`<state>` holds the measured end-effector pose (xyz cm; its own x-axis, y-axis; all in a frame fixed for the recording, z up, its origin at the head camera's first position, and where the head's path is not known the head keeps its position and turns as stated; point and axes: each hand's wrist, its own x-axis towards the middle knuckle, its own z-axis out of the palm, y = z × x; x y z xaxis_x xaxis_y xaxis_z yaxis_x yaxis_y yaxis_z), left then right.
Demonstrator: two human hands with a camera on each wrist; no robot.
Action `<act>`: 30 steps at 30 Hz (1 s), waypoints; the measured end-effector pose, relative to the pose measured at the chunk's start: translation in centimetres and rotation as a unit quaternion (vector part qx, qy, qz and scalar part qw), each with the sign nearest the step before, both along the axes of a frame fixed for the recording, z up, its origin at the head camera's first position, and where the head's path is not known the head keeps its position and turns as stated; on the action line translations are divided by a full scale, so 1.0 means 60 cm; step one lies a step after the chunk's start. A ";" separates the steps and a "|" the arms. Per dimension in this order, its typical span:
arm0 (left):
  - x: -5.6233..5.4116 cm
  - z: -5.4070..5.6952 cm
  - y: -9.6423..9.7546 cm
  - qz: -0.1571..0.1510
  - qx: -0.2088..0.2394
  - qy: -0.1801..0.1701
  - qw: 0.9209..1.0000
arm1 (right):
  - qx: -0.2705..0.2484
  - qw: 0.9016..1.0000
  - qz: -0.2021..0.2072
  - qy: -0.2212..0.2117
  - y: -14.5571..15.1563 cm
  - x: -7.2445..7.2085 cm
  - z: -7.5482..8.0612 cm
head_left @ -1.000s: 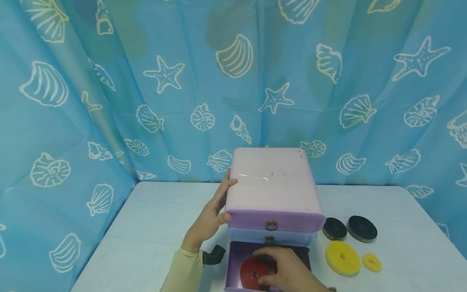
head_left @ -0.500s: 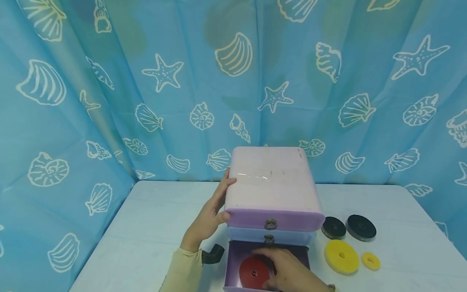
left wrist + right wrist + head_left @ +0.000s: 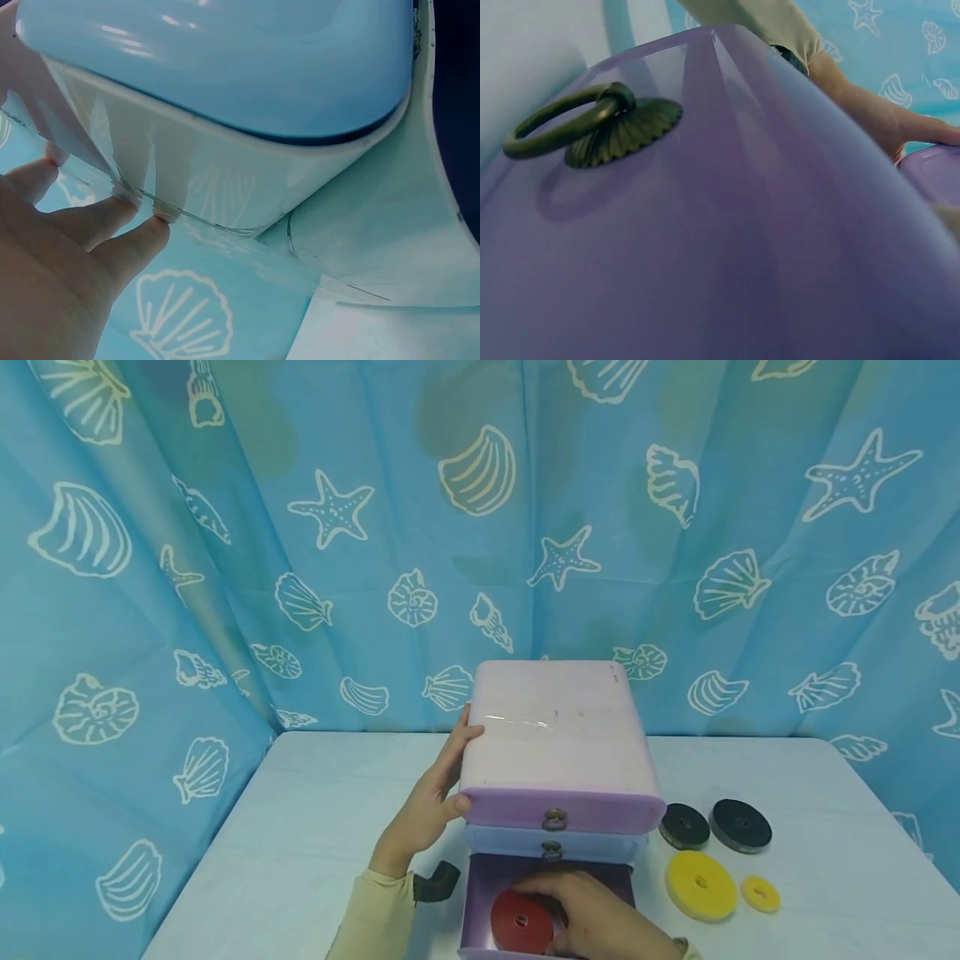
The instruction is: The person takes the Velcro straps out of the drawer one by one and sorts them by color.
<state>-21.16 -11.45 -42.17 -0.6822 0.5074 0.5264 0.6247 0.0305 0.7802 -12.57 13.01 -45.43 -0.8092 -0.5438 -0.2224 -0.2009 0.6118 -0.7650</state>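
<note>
A small drawer chest [image 3: 558, 722] with a pinkish-white top and purple top drawer stands on the table. My left hand [image 3: 420, 814] steadies its left side, thumb at the front corner; in the left wrist view the extended fingertips touch the glossy side wall [image 3: 172, 150]. The purple bottom drawer [image 3: 474, 893] is pulled out. Inside it, my right hand [image 3: 592, 910] pinches a round red roll [image 3: 517, 925] with a small centre hole, fingers at its far edge and thumb at its near right. In the right wrist view the drawer front [image 3: 727, 202] hides this hand.
Two black rolls [image 3: 741, 825], a large yellow ring [image 3: 701, 885] and a small yellow ring [image 3: 761, 893] lie right of the chest. A ring handle [image 3: 562, 131] sticks out from the drawer front. Behind the table hangs a blue shell-patterned curtain [image 3: 375, 568].
The red roll has tipped slightly so more of its edge shows, and my right thumb has moved from its face to its near right edge. My left hand keeps its place.
</note>
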 end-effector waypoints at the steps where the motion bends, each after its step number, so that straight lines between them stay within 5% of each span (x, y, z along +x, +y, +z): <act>1: 0.000 0.000 0.000 0.000 0.000 0.000 1.000 | 0.002 1.000 0.001 0.001 0.000 0.000 -0.001; 30: 0.000 0.001 0.000 -0.003 0.002 -0.002 1.000 | -0.042 0.999 -0.001 -0.014 0.006 0.002 -0.001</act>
